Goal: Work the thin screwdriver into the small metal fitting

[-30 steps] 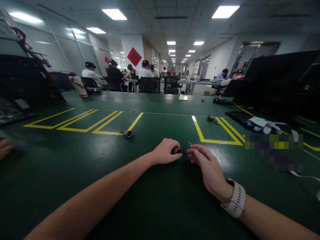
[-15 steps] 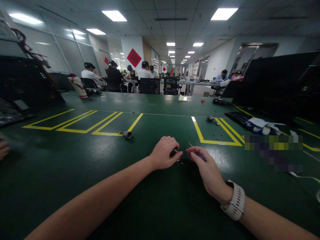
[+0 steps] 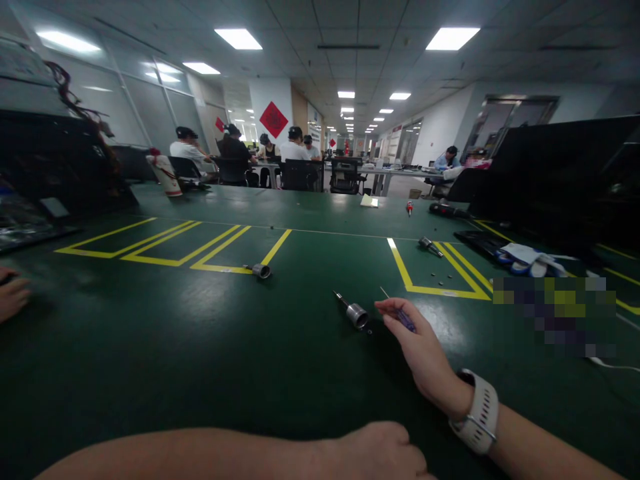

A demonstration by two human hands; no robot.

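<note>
In my right hand point(image 3: 413, 340) is a small screwdriver point(image 3: 406, 320) with a purple handle, pinched between thumb and fingers; its thin shaft points up and to the left. Just left of those fingertips, a silver cup-shaped metal bit point(image 3: 357, 316) with a narrow dark shank lies on its side on the green table point(image 3: 210, 360). A tiny ring-like part point(image 3: 369, 331) rests beside its open end. My left hand point(image 3: 383, 450) is low at the bottom edge, away from the bit, its knuckles bent; the fingertips are out of frame, so I cannot see whether it holds anything.
A similar metal bit point(image 3: 261, 271) lies on the left yellow tape, another point(image 3: 430, 246) at the right near several small parts. Farther off are a red screwdriver point(image 3: 410, 208), a power tool point(image 3: 449, 210) and gloves point(image 3: 535, 259). Another person's hand point(image 3: 13, 293) shows at left.
My left hand has let go of the metal bit and drawn back toward me, leaving the bit lying in view. My right hand still holds the screwdriver in nearly the same place.
</note>
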